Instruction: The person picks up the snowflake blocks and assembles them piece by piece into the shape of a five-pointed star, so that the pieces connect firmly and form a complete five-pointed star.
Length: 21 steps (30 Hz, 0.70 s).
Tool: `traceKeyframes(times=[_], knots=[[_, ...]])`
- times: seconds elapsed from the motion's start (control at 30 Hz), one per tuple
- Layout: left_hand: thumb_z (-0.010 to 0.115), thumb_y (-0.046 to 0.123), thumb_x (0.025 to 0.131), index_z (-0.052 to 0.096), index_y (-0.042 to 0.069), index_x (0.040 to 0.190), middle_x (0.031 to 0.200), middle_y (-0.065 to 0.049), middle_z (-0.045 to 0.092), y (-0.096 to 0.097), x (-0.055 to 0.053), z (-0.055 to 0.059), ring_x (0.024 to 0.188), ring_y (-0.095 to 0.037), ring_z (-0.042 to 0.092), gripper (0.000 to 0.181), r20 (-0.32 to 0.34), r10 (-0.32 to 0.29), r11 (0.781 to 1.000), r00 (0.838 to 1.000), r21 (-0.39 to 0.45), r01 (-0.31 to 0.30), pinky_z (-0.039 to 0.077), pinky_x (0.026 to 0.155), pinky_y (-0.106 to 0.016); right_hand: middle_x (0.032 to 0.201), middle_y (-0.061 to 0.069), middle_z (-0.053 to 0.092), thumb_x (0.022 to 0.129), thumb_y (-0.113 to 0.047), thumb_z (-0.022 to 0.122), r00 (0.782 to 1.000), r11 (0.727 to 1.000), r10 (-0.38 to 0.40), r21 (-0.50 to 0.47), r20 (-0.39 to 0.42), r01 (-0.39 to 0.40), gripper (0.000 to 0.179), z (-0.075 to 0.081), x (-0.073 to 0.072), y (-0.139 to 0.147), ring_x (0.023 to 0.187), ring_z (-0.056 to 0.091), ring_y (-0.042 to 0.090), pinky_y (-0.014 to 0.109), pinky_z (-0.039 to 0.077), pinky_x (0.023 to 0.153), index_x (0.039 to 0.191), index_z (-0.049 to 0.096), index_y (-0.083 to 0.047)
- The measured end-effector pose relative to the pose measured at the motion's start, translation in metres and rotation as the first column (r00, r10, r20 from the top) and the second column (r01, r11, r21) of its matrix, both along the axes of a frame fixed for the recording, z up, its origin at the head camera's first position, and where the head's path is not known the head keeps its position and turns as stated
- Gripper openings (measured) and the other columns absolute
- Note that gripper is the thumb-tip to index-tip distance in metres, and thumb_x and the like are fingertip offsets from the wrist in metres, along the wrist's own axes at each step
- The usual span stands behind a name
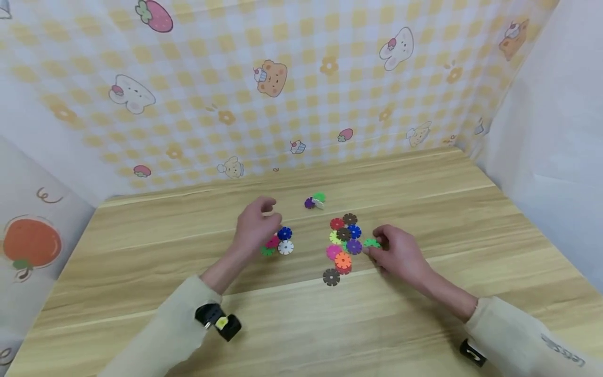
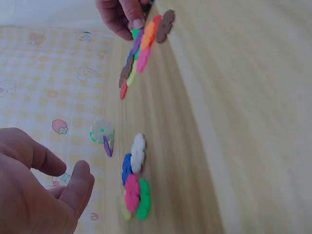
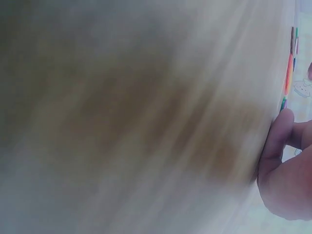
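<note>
My right hand point(image 1: 399, 252) is low at the table's right, thumb and forefinger curled at the edges of a green notched disc point(image 1: 372, 243). Just left of it lies a loose group of flat notched discs, among them a purple disc point(image 1: 354, 246), an orange disc point(image 1: 343, 260) and a brown disc point(image 1: 331, 277). My left hand point(image 1: 256, 225) hovers with fingers loosely bent, thumb and forefinger apart and nothing between them. Beneath and beside it lie a blue disc point(image 1: 285, 233), a white disc point(image 1: 285, 247), a pink disc point(image 2: 132, 193) and a green disc point(image 2: 143, 199).
Farther back stands a small joined piece with a purple disc point(image 1: 309, 202), a green disc point(image 1: 319, 197) and a tilted white disc point(image 1: 317, 203). A checked cloth point(image 1: 301, 104) hangs behind the wooden table point(image 1: 292, 324). Both wrists wear black straps.
</note>
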State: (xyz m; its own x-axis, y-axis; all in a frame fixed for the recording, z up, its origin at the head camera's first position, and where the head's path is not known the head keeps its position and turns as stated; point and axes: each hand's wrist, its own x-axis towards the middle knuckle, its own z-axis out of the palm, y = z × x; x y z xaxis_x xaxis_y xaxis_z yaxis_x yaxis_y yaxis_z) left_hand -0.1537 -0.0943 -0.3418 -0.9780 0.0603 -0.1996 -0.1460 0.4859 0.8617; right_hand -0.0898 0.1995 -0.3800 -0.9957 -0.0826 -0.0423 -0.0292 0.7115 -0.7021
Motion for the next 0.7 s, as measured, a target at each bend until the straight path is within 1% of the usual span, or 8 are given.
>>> traceKeyframes(times=[0.1,0.17,0.2,0.3,0.37,0.43,0.53,0.7], knots=[[0.063,0.009,0.089,0.061,0.001,0.134,0.132,-0.019,0.060,-0.009,0.010,-0.006,0.107,-0.028,0.061,0.046,-0.082,-0.091,0.992,0.992,-0.100,0.083,0.054,0.088,-0.039,0.088,0.009,0.068,0.091,-0.014,0.076,1.000,1.000,-0.001,0.011,-0.018,0.001,0.030,0.001,0.003,0.004,0.066,0.061,0.014,0.029,0.053,0.062,0.112,0.068,0.006],[0.068,0.009,0.086,0.066,-0.001,0.126,0.121,-0.019,0.063,-0.009,0.016,-0.013,0.101,-0.028,0.058,0.042,-0.121,-0.160,0.973,0.980,-0.186,0.136,0.052,0.086,-0.040,0.086,0.007,0.070,0.090,-0.013,0.077,1.000,1.000,-0.002,-0.003,-0.004,0.002,0.022,0.001,0.005,0.006,0.068,0.062,0.014,0.028,0.054,0.061,0.105,0.071,0.003],[0.070,0.009,0.083,0.067,-0.002,0.124,0.115,-0.019,0.063,-0.009,0.020,-0.016,0.098,-0.028,0.057,0.042,-0.138,-0.198,0.959,0.970,-0.234,0.162,0.051,0.083,-0.040,0.084,0.006,0.070,0.091,-0.012,0.076,1.000,1.000,0.000,-0.021,0.011,0.000,0.018,0.001,0.006,0.007,0.067,0.062,0.014,0.027,0.054,0.060,0.102,0.072,0.002],[0.074,0.013,0.079,0.069,0.001,0.125,0.110,-0.018,0.062,-0.008,0.031,-0.027,0.099,-0.028,0.055,0.047,-0.159,-0.304,0.889,0.939,-0.401,0.220,0.050,0.082,-0.042,0.078,0.005,0.069,0.093,-0.010,0.073,0.997,0.995,0.002,-0.102,0.082,0.007,0.012,-0.001,0.010,0.009,0.063,0.063,0.016,0.027,0.056,0.056,0.098,0.071,0.001],[0.074,0.013,0.079,0.069,0.002,0.127,0.110,-0.018,0.061,-0.009,0.037,-0.031,0.100,-0.029,0.054,0.050,-0.175,-0.358,0.847,0.917,-0.473,0.241,0.050,0.081,-0.042,0.078,0.006,0.069,0.096,-0.009,0.070,0.991,0.986,-0.001,-0.167,0.133,0.024,0.012,-0.002,0.011,0.009,0.065,0.064,0.017,0.028,0.058,0.058,0.099,0.069,0.003],[0.074,0.013,0.081,0.070,0.005,0.129,0.112,-0.018,0.061,-0.010,0.042,-0.034,0.100,-0.028,0.054,0.049,-0.193,-0.389,0.822,0.901,-0.515,0.245,0.049,0.082,-0.041,0.078,0.008,0.067,0.098,-0.009,0.067,0.985,0.972,-0.007,-0.229,0.172,0.047,0.014,-0.001,0.011,0.010,0.067,0.064,0.018,0.029,0.059,0.060,0.101,0.067,0.005],[0.074,0.011,0.086,0.072,0.006,0.126,0.109,-0.016,0.062,-0.010,0.044,-0.033,0.097,-0.026,0.052,0.041,-0.222,-0.397,0.821,0.891,-0.520,0.237,0.046,0.080,-0.038,0.079,0.011,0.067,0.100,-0.008,0.063,0.976,0.949,-0.009,-0.307,0.218,0.077,0.016,0.001,0.011,0.010,0.069,0.064,0.018,0.030,0.060,0.062,0.103,0.065,0.008],[0.078,0.012,0.087,0.075,0.007,0.120,0.106,-0.013,0.062,-0.012,0.043,-0.028,0.092,-0.023,0.050,0.034,-0.215,-0.373,0.835,0.902,-0.501,0.226,0.044,0.076,-0.034,0.085,0.011,0.065,0.101,-0.012,0.062,0.968,0.915,0.001,-0.390,0.251,0.100,0.021,0.010,0.011,0.003,0.071,0.062,0.017,0.028,0.060,0.064,0.107,0.063,0.009]])
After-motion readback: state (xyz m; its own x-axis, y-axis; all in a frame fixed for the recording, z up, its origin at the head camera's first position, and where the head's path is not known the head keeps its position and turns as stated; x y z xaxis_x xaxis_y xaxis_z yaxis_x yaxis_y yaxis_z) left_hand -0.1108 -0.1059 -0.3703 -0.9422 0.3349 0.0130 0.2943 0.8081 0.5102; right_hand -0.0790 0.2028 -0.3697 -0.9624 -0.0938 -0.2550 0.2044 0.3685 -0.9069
